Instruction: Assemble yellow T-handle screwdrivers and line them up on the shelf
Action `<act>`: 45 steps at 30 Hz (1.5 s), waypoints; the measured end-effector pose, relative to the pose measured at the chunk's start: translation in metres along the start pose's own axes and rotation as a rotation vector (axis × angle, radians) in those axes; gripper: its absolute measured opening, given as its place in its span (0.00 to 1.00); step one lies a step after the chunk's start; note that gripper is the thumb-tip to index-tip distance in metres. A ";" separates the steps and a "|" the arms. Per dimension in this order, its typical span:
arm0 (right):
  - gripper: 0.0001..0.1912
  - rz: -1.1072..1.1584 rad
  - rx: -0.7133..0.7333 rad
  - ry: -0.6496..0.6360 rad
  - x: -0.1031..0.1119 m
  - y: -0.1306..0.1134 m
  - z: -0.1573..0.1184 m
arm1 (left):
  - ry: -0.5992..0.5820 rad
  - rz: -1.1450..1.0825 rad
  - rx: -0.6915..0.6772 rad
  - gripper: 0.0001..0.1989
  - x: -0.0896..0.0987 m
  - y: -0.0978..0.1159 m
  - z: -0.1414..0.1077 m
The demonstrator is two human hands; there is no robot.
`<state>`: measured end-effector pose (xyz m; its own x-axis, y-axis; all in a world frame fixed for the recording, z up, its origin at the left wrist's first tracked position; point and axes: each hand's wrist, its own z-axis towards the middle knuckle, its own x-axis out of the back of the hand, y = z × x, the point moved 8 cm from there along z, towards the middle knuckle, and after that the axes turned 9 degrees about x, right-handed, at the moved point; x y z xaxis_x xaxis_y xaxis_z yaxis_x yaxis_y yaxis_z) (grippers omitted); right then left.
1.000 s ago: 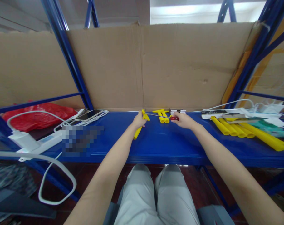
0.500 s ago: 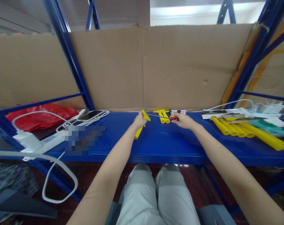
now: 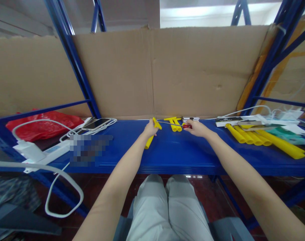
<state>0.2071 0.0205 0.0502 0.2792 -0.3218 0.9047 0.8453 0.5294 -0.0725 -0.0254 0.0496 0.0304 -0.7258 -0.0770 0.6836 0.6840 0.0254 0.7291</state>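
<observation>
My left hand (image 3: 149, 129) is closed around a yellow T-shaped plastic piece (image 3: 149, 142), whose tube end points down toward me and whose crossbar shows at the top. In my right hand (image 3: 194, 128) is a screwdriver (image 3: 187, 126) with a red handle. Its long thin shaft runs left to the crossbar of the yellow piece; whether the tip sits inside it or only touches it, I cannot tell. Behind the shaft, two similar yellow T-shaped pieces (image 3: 176, 126) lie on the blue shelf (image 3: 177, 154).
Several yellow tubes (image 3: 250, 137) lie at the right beside papers and a flat grey piece. On the left are a power strip (image 3: 54, 154) with white cables, a phone (image 3: 96, 124) and a red plastic bag (image 3: 44, 125). A cardboard panel (image 3: 152, 73) closes off the back.
The view has shifted very slightly. Both hands keep the same hold and place, with the screwdriver shaft still at the yellow piece.
</observation>
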 end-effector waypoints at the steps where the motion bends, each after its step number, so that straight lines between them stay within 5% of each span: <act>1: 0.04 0.002 0.002 0.003 0.000 0.000 0.000 | 0.002 -0.004 -0.002 0.22 0.000 0.000 0.000; 16: 0.05 -0.027 0.012 0.008 0.005 -0.004 -0.002 | -0.011 0.000 0.009 0.21 -0.001 0.000 -0.003; 31: 0.11 -0.397 -0.022 0.006 0.021 -0.018 -0.004 | -0.011 0.253 -0.047 0.24 -0.003 0.010 -0.011; 45: 0.11 -0.388 -0.016 0.064 0.024 -0.023 -0.004 | -0.024 0.250 -0.042 0.23 -0.003 0.012 -0.016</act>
<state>0.1963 -0.0026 0.0720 -0.0352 -0.5447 0.8379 0.9005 0.3464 0.2630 -0.0139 0.0341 0.0367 -0.5348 -0.0499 0.8435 0.8446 -0.0009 0.5354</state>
